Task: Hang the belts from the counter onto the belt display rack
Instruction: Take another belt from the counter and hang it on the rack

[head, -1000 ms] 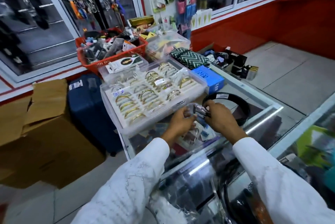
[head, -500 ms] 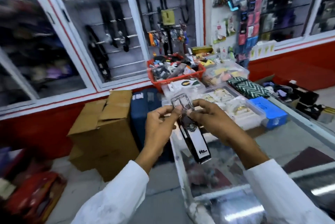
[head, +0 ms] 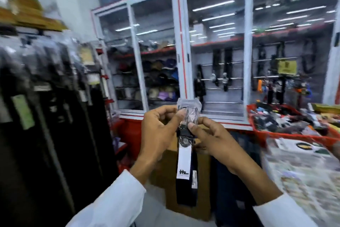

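I hold a black belt (head: 185,190) with a white label in front of my chest; it hangs straight down. Its silver buckle (head: 189,110), wrapped in clear plastic, points up. My left hand (head: 158,131) pinches the buckle from the left, and my right hand (head: 211,138) pinches the strap just below the buckle from the right. To the left stands a rack of dark hanging belts (head: 55,98) in plastic sleeves. More belts (head: 220,72) hang on rails inside the glass cabinet straight ahead.
A red basket (head: 294,134) full of small goods sits on the counter at the right, with a blurred tray (head: 303,171) in front of it. A cardboard box (head: 161,171) stands on the floor behind the belt. Caps (head: 161,79) fill the left cabinet.
The view has swung left and up, away from the counter toward the cabinets and the hanging rack. Both hands have lifted the belt off the counter and hold it higher by the buckle.
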{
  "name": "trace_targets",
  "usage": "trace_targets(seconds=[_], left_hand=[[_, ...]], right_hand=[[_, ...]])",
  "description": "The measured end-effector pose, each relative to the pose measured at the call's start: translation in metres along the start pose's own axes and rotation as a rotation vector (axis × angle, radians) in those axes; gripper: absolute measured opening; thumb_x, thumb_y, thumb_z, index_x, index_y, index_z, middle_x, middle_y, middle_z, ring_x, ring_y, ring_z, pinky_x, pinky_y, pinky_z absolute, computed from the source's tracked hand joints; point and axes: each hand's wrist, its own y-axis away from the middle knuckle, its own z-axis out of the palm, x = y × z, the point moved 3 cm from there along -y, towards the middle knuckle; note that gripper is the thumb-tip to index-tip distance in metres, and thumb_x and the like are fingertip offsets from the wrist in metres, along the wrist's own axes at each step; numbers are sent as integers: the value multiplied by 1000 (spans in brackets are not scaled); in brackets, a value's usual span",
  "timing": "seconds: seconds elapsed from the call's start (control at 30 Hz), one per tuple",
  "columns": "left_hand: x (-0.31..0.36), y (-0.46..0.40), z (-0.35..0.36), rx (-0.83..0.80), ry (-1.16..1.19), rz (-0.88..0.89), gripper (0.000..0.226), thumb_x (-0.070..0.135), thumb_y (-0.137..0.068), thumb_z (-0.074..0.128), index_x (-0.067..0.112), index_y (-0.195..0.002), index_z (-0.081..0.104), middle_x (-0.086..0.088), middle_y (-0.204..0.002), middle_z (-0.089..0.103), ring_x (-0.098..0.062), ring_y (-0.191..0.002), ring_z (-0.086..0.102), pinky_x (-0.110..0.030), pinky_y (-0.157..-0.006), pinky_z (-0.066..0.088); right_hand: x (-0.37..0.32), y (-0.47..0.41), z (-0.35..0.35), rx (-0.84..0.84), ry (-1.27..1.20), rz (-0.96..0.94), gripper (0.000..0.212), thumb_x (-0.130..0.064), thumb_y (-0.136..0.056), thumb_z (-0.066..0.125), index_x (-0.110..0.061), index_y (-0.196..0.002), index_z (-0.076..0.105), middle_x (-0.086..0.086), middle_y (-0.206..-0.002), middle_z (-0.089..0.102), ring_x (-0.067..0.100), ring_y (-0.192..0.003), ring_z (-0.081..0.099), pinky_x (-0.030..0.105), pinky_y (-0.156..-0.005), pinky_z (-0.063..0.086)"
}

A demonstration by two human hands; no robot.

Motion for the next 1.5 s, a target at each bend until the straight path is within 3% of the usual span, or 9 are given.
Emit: trace_targets(seconds=[0.1,0.23,0.63,0.73,0.9,1.13,1.3,1.4,1.5], left_hand=[[14,-12,-42,98,-96,61,4,24,-84,80,21,-87,81,-4,-79,82,-24,-73,77,-52,-75,65],[45,-24,-79,196,-247,226,14,31,-85,76,17,-87,81,-15,-68,76,-16,-61,64,-51,-64,60],[127,-90,-126,439,-340,325,15,29,-83,82,17,-92,84,2,-77,82,-8,-66,74,-43,-72,66],[134,-106,-124,473,-331,338,17,28,-84,81,16,-96,84,7,-79,80,-2,-65,71,-31,-75,63],[133,-125,-120,492,-348,305,13,24,-88,77,16,-97,83,18,-69,71,14,-56,65,-7,-63,51],[120,-131,-131,538,-303,193,14,26,-83,77,14,-85,83,0,-66,75,-25,-67,75,-38,-72,63],[113,-128,-148,575,-326,185,7,22,-81,78,17,-85,81,-1,-72,77,-21,-68,72,-51,-75,65],[112,-123,-160,619,-408,229,18,22,-81,78,15,-98,80,10,-73,72,-7,-66,70,-27,-73,64],[114,-115,-167,624,-551,318,27,24,-82,78,14,-107,79,16,-74,69,5,-63,66,-10,-64,56]], right_hand=[[-32,-20,30,33,78,-198,7,-40,-85,73,-44,-85,68,-20,-80,76,-8,-80,70,9,-67,52],[-66,-45,62,18,-201,-281,24,-8,-78,82,-25,-93,74,-1,-90,82,15,-86,78,31,-73,62],[-159,-122,121,-82,-539,-339,22,-17,-92,68,-1,-105,72,17,-95,72,25,-84,66,37,-79,58],[-176,-138,125,-61,-532,-361,19,-17,-91,68,-2,-101,73,12,-91,75,23,-84,68,43,-87,57],[-182,-157,135,-94,-570,-256,14,-13,-95,61,-11,-84,69,3,-74,69,17,-69,62,32,-68,51],[-178,-172,145,-147,-604,-94,13,-8,-93,61,-6,-81,68,6,-72,67,18,-62,61,28,-58,53],[-170,-177,157,-173,-528,-54,23,-10,-88,71,-12,-109,63,10,-94,70,19,-64,62,31,-54,55],[-169,-180,166,-89,-403,-161,20,-16,-81,80,-23,-82,61,4,-90,68,17,-64,59,28,-47,54],[-170,-181,172,-16,-229,-260,21,-29,-73,84,-26,-67,65,3,-85,77,23,-78,71,52,-75,62]])
